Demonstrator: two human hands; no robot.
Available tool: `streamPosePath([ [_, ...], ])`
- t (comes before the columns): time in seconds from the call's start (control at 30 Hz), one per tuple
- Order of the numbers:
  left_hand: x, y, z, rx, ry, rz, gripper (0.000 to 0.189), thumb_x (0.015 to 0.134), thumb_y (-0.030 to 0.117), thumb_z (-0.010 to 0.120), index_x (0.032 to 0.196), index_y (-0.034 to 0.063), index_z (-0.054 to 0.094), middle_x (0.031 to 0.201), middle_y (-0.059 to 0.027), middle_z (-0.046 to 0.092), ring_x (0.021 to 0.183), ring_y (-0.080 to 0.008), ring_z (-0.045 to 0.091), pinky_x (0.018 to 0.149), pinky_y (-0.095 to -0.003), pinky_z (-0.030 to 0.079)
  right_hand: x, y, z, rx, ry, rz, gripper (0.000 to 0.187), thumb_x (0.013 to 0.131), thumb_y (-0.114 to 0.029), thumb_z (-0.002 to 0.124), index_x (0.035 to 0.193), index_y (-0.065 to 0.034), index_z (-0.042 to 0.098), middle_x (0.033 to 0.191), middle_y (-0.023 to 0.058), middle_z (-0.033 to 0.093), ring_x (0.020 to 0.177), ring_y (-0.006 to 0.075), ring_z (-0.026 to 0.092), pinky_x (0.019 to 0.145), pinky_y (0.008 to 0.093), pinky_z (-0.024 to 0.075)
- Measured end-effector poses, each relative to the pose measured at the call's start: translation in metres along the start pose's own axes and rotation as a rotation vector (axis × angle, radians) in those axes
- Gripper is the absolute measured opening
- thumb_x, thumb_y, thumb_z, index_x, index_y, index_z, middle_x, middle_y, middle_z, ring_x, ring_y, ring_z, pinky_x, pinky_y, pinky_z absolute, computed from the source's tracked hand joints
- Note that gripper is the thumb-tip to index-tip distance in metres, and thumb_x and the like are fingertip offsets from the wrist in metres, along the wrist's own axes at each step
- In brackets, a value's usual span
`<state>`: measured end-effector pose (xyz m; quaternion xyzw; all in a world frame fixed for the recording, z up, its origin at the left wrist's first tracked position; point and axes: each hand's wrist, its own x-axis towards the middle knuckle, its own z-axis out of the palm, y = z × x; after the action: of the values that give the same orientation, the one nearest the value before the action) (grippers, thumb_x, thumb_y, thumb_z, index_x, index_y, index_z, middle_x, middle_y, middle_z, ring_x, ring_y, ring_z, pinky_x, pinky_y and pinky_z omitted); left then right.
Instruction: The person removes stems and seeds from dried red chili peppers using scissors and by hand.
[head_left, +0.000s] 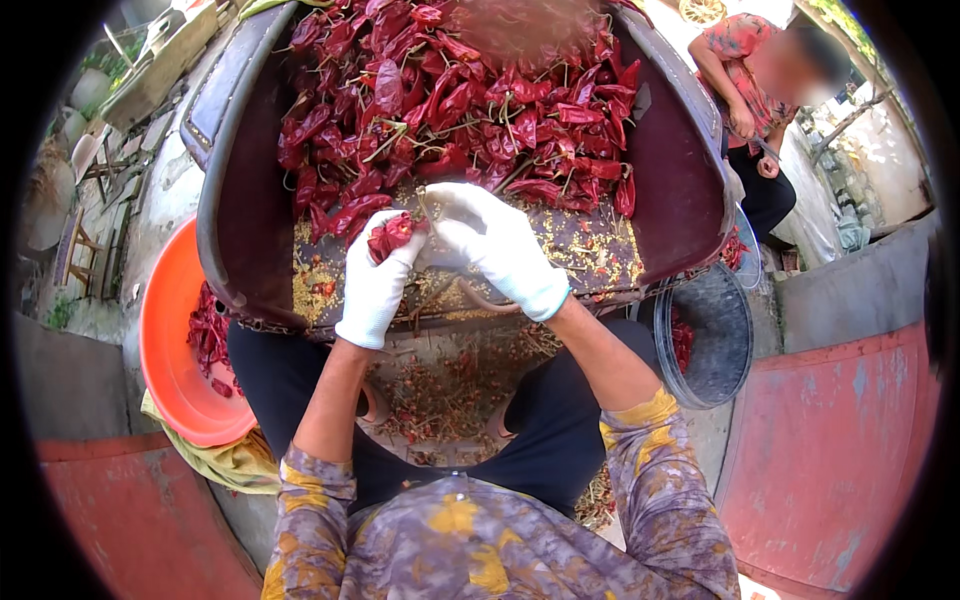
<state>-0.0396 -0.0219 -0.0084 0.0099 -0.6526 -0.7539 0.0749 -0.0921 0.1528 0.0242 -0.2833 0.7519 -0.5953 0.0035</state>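
Note:
A heap of dried red chili peppers (457, 105) fills the back of a dark, trough-like container (675, 187), with yellow seeds (600, 244) scattered over its floor near me. My left hand (381, 281), in a white knit glove, is closed around a crumpled red chili pepper (390, 236). Beside it, my right hand (499, 244), gloved the same way, has thumb and forefinger curved around the stem end at the pepper's right. Whether its fingertips pinch the stem is not clear. Both hands are above the container's near edge.
An orange plastic basin (169, 337) holding red peppers stands at the left, over a yellow-green cloth (232, 461). At the right is a dark bucket (716, 337) with peppers inside. Another person (750, 97) sits at the upper right. Stems and pepper scraps (442, 390) litter the ground between my feet.

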Motion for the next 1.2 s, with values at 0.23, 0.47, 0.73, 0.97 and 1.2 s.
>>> streamPosePath([
  [0.23,-0.008,0.005,0.011,-0.126,-0.097,-0.102,0.013,0.093,0.014,0.065,0.102,0.0055,0.063,0.087,0.0034,0.061,0.077,-0.0048,0.055,0.069,-0.0224,0.045,-0.001,-0.008,0.004,0.303,-0.019,0.126,0.02,0.092,-0.008,0.064,0.111,-0.0024,0.065,0.097,0.0026,0.066,0.087,0.0087,0.062,0.073,0.023,0.0548],
  [0.47,-0.016,0.018,0.011,-0.364,-0.218,-0.247,0.024,0.095,0.019,0.061,0.074,0.013,0.052,0.056,0.0073,0.039,0.046,-0.0038,0.034,0.043,-0.0227,0.026,-0.001,-0.002,0.006,0.651,-0.046,0.372,0.008,0.097,-0.013,0.061,0.1,-0.006,0.062,0.079,-0.0035,0.06,0.054,0.0019,0.047,0.048,0.0188,0.0367],
  [0.73,-0.009,0.012,0.007,-0.678,-0.17,-0.202,0.014,0.099,0.02,0.057,0.09,0.0093,0.057,0.06,0.0069,0.036,0.049,-0.0063,0.032,0.048,-0.0246,0.03,0.007,-0.001,-0.011,0.647,-0.172,0.53,0.023,0.102,-0.026,0.05,0.111,-0.0074,0.062,0.09,0.0017,0.067,0.055,0.004,0.054,0.042,0.0175,0.0369],
  [0.97,0.004,0.008,-0.018,-0.428,0.148,-0.034,0.011,0.091,0.014,0.069,0.084,0.0088,0.062,0.067,0.0035,0.05,0.06,-0.0088,0.049,0.068,-0.0308,0.051,-0.002,0.027,-0.037,-0.469,-0.436,-0.008,0.024,0.091,-0.026,0.052,0.097,-0.0077,0.067,0.081,0.0115,0.068,0.066,0.0248,0.067,0.062,0.0359,0.0527],
  [1.2,-0.001,-0.005,-0.004,-0.397,0.176,-0.163,0.018,0.098,0.022,0.061,0.084,0.0119,0.056,0.063,0.0055,0.041,0.057,-0.0072,0.039,0.063,-0.0286,0.044,0.03,0.022,-0.041,-0.317,-0.386,0.267,0.026,0.092,-0.028,0.059,0.099,-0.004,0.067,0.08,0.0097,0.068,0.07,0.0202,0.064,0.066,0.0343,0.0504],
])
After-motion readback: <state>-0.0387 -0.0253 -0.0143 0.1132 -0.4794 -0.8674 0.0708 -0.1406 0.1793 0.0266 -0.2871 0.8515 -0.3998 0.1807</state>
